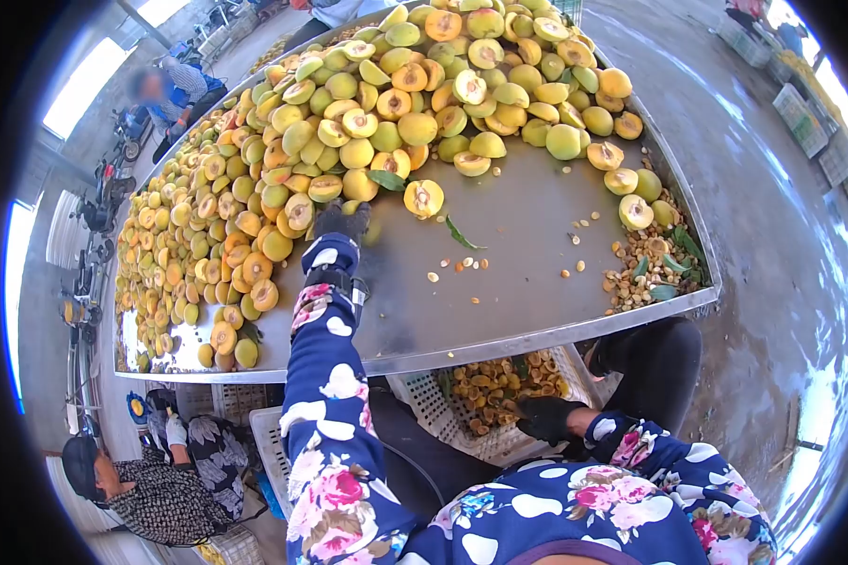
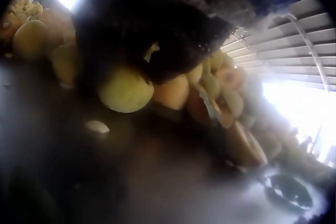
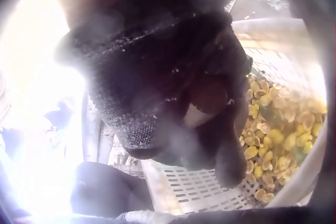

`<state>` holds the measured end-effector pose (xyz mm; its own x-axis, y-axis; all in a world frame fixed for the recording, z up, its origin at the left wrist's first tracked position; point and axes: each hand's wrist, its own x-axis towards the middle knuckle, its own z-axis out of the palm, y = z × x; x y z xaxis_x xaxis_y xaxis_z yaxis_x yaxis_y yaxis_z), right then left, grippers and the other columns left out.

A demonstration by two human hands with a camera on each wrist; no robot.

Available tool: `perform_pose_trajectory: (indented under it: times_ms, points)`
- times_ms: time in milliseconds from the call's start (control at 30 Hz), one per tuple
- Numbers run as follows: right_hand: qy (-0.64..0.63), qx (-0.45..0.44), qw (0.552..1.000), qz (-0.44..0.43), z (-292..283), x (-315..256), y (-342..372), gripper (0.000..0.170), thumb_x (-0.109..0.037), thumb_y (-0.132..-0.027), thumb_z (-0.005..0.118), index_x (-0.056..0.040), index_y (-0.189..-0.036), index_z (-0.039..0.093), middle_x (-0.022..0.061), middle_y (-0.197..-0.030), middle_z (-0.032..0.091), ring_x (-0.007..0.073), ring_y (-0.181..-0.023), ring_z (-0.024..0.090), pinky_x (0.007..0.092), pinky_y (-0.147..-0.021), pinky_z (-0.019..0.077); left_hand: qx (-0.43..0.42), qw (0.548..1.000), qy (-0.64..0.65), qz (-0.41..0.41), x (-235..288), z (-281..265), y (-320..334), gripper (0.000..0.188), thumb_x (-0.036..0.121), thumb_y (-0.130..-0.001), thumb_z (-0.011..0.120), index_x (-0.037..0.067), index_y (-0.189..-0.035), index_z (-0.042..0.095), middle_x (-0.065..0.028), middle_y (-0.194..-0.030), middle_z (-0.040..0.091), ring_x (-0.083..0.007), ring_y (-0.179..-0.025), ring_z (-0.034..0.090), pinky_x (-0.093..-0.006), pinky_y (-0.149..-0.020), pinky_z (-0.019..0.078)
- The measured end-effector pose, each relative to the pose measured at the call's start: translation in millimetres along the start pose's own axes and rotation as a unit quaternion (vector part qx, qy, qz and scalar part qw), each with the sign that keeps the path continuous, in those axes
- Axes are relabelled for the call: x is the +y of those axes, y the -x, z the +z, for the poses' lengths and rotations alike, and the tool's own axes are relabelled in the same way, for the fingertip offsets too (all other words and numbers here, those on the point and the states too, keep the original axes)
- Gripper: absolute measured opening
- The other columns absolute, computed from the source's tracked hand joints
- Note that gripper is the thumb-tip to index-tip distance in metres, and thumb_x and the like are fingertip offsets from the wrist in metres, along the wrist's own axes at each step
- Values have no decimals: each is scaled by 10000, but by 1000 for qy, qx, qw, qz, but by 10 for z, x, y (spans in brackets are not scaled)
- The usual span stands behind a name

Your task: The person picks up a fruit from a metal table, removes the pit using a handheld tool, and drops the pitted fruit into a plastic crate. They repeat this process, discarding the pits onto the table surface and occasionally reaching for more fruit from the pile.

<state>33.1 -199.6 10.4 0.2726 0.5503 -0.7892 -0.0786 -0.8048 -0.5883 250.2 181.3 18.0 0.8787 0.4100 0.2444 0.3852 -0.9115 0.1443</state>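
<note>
My left hand [image 1: 342, 221], in a dark glove, reaches to the near edge of a heap of yellow-green, apricot-like fruits [image 1: 297, 137], many of them cut in half. In the left wrist view, a yellow-green fruit [image 2: 126, 91] sits right below the dark fingers; I cannot tell whether they grip it. My right hand [image 1: 548, 419], also in a dark glove, hangs by a white slatted basket [image 1: 424, 400] with fruit pieces [image 1: 499, 381] in it. The right wrist view shows its fingers loosely bent, with a bare brown patch among the dark glove.
The heap lies on a metal-topped table [image 1: 499, 292] with a raised rim. Small pale kernels [image 1: 466, 264] and a green leaf [image 1: 462, 234] lie there. At the right corner is a pile of small brownish pieces [image 1: 636, 268]. Another person [image 1: 151, 490] sits at the lower left.
</note>
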Motion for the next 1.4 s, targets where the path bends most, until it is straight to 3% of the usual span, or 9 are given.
perform_pose_trajectory:
  times_ms: [233,300,400,833,933,1000,1167,1233,1400]
  points:
    - [18,-12,993,-113,26,-51,134,380,-271,-812,523,-18,-1093,486,173,-827,615,250,-647,615,335,-510,475,-150,962,228,-6,162,-69,455,448,263,-697,704,15,-1018,514,-129,-792,612,-208,-543,593,-307,-454,481]
    - [-185,-2,952,-244,41,201,-7,380,-225,-789,574,-21,-1095,478,166,-790,606,222,-692,617,341,-516,470,-291,642,690,-164,526,-566,834,372,214,-765,639,19,-1048,496,-160,-836,585,-259,-638,604,-352,-503,508]
    - [-235,165,933,-218,-510,-540,857,459,-181,-762,619,-30,-1151,430,157,-891,567,235,-764,601,359,-555,475,-380,489,776,-122,704,-775,1222,226,138,-799,596,43,-986,512,-150,-976,547,-307,-815,590,-468,-637,550]
    - [-196,336,803,-452,-893,-586,525,553,-88,-642,679,-31,-1142,449,90,-929,555,198,-803,548,307,-711,465,-386,617,685,-19,1336,-904,2207,380,334,-889,449,38,-1123,490,-128,-969,582,-209,-786,621,-283,-642,541]
    - [-304,272,800,-440,-865,-575,577,387,-107,-703,644,-5,-1051,508,47,-825,565,129,-730,545,278,-627,473,-393,587,707,-25,1465,-1118,2261,339,245,-916,371,-22,-1055,526,-140,-966,585,-197,-796,598,-302,-686,516]
    - [-393,250,804,-370,-898,-553,641,311,-109,-727,622,2,-1003,531,42,-789,567,114,-701,541,260,-595,465,-500,342,785,-128,1503,-1184,2272,396,310,-909,390,-20,-1110,477,-149,-957,584,-250,-782,608,-368,-642,537]
    - [-514,259,715,-397,-820,-430,391,151,-154,-805,570,-18,-870,578,19,-694,561,82,-530,493,219,-465,408,-412,474,758,-175,1651,-1346,2419,557,477,-837,452,6,-1135,447,-188,-942,575,-274,-685,596,-268,-466,487]
    - [-505,245,738,-373,-854,-385,460,183,-191,-819,576,-19,-881,573,35,-703,567,87,-501,491,239,-426,410,-485,288,805,-184,1567,-1307,2276,507,466,-859,441,35,-1125,464,-171,-968,586,-302,-764,619,-341,-542,531]
    - [-499,264,763,-316,-828,-373,833,296,-216,-804,617,6,-983,537,49,-710,555,102,-424,475,234,-361,411,-476,309,795,-212,1563,-1410,2140,432,410,-869,443,74,-1139,477,-163,-978,580,-287,-800,613,-337,-560,532]
